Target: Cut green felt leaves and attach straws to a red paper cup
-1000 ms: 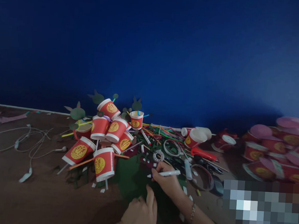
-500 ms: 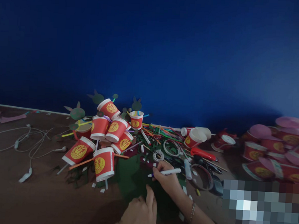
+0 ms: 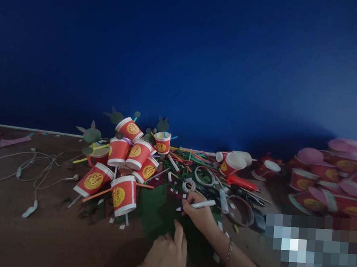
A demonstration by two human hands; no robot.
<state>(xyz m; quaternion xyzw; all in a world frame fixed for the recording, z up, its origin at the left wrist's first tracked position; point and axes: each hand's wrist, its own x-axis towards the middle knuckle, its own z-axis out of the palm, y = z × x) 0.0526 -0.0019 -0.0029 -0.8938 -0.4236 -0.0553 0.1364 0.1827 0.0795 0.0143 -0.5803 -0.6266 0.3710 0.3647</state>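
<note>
A white marker point(image 3: 202, 204) with a dark purple tip is held in my right hand point(image 3: 196, 213), over a dark green sheet point(image 3: 155, 208) on the brown table. The marker's tip points left, close to the sheet. My left hand point(image 3: 168, 251) rests on the sheet's lower part with one finger stretched forward and the other fingers curled; nothing shows in it. Left of the sheet, red and white paper cups point(image 3: 124, 196) with straws are piled up. A small tape roll point(image 3: 189, 185) lies just beyond my right hand, among white paper bits.
Earphones point(image 3: 31, 208) with a tangled cord lie at the left. Behind my hands are straws, scraps and a larger tape roll point(image 3: 205, 176). A red tool point(image 3: 243, 183), a glue tube point(image 3: 223, 201) and pink-topped cups point(image 3: 304, 179) are to the right. A blue wall point(image 3: 183, 61) stands behind.
</note>
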